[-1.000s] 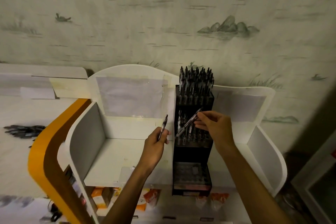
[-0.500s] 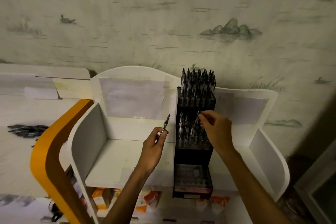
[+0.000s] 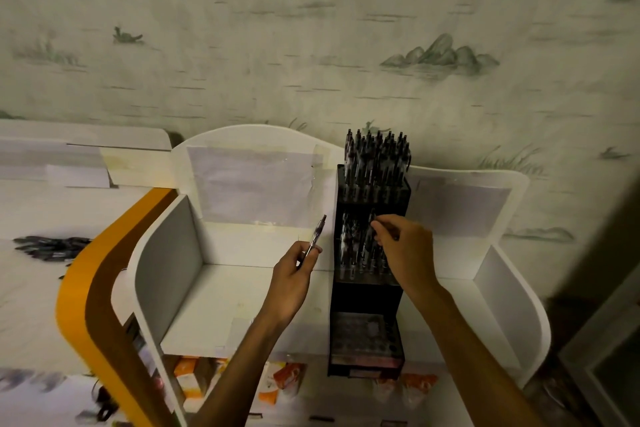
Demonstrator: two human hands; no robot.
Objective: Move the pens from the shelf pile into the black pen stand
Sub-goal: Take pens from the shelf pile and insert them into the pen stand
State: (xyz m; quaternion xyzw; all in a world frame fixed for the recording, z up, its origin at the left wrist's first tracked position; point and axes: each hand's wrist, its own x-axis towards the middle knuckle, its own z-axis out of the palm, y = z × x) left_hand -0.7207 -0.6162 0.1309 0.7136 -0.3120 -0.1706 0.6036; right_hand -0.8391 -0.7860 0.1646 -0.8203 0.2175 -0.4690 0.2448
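Right fingertips point(image 3: 378, 231): pinched together at the middle tier, apparently on the top of a pen being seated; pen itself lost among the dark barrels, so grasp not certain.
Right hand point(image 3: 405, 250): curled, poised in front of the middle tier of the tall black tiered plastic pen stand point(image 3: 372, 253).
Left fingers point(image 3: 310, 253): clamped round the lower part of a slim dark pen with a clear barrel point(image 3: 317, 236), tip angled up and right, just beside the stand's left wall, not touching.
Left hand point(image 3: 294, 274): held above the floor of the white curved shelf unit point(image 3: 512, 291).
Risk, seating: missed hole, pen left leaning or dropped; cause, crowded dark slots in dim light.
Risk, knock: neighbouring pens tipped, or the narrow stand rocked; cause, right wrist close against the tier.
Risk, waiting pen: slip from the left grip; cause, hold low on the barrel.
Stand, look: upper tier packed with upright pens, middle tier partly filled, bottom tier a tray of apparently empty holes.
Pile of dark pens point(image 3: 48, 246): lying loose on the pale surface far left, well apart from the stand, beyond the orange curved panel point(image 3: 79, 288).
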